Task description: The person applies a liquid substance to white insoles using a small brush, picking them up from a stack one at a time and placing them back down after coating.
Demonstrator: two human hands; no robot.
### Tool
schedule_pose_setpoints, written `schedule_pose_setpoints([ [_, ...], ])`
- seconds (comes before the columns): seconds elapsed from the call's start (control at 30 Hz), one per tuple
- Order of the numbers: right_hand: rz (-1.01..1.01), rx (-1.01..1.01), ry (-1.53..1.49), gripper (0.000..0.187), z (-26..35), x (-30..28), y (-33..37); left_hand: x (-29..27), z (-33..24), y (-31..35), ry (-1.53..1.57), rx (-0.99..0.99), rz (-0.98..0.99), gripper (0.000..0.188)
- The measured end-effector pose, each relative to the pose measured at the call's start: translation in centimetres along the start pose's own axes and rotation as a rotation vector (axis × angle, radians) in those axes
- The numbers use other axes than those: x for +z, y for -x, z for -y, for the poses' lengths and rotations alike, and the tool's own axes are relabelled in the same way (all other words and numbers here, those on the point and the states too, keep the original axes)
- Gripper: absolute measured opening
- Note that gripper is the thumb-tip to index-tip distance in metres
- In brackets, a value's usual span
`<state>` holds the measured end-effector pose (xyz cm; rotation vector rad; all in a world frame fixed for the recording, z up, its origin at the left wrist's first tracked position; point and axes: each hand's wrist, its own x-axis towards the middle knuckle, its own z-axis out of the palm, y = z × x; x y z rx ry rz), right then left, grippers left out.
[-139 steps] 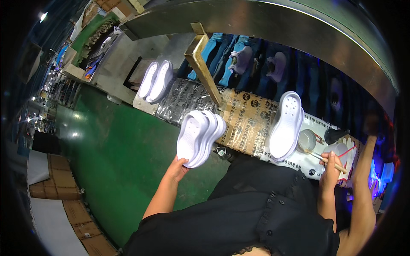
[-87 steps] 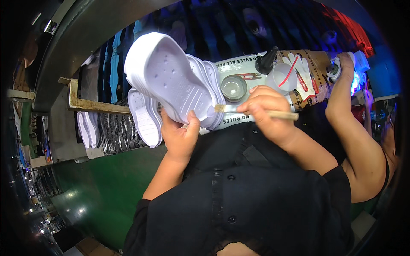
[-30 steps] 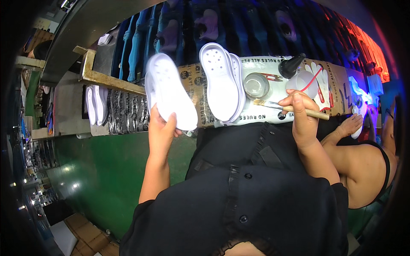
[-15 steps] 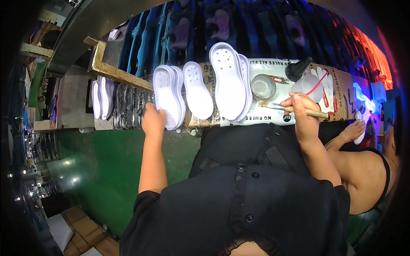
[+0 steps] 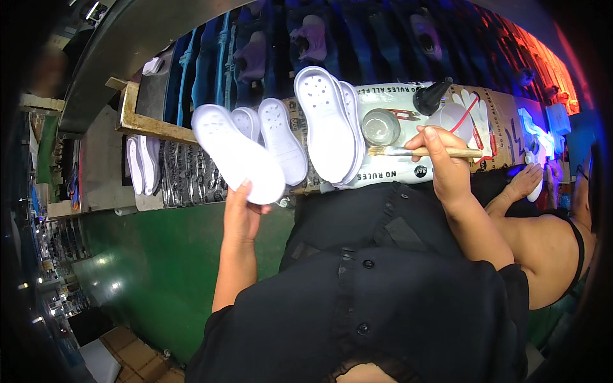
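Note:
My left hand (image 5: 240,217) is closed on the near end of a white shoe sole (image 5: 237,152), thumb on top, and holds it tilted above the bench edge. Between the fingers of my right hand (image 5: 448,169) is a wooden-handled paintbrush (image 5: 397,151), its bristles pointing left, just in front of a clear cup (image 5: 381,127). Another white sole (image 5: 282,140) with small holes at its far end lies beside the lifted one. To its right is a stack of white soles (image 5: 327,127). Part of a further sole (image 5: 245,121) shows behind the lifted one.
A black cone-shaped bottle (image 5: 433,97), a whitish cup (image 5: 451,122) and a red-handled tool (image 5: 477,137) stand or lie at the right. A metal bracket (image 5: 156,126) juts over the bench at left. A co-worker's hand (image 5: 526,181) is at far right. Behind runs a rack (image 5: 274,45).
My left hand has lifted the top sole off the left pile and turned it, its far end swinging left. My right hand still holds the brush near the cup. The whole view has shifted slightly.

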<state>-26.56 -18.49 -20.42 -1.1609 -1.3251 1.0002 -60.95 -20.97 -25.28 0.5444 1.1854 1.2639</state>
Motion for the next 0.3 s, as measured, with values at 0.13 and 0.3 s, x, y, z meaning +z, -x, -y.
schedule_pose_setpoints([
  [0.13,0.114,-0.062,0.022,0.031,2.5,0.8,-0.9,4.4,0.3,0.7,-0.153,0.117,0.146,0.045],
  [0.3,0.303,-0.446,0.201,0.02,3.4,2.0,-1.4,7.5,0.4,0.7,-0.393,0.345,0.207,0.045],
])
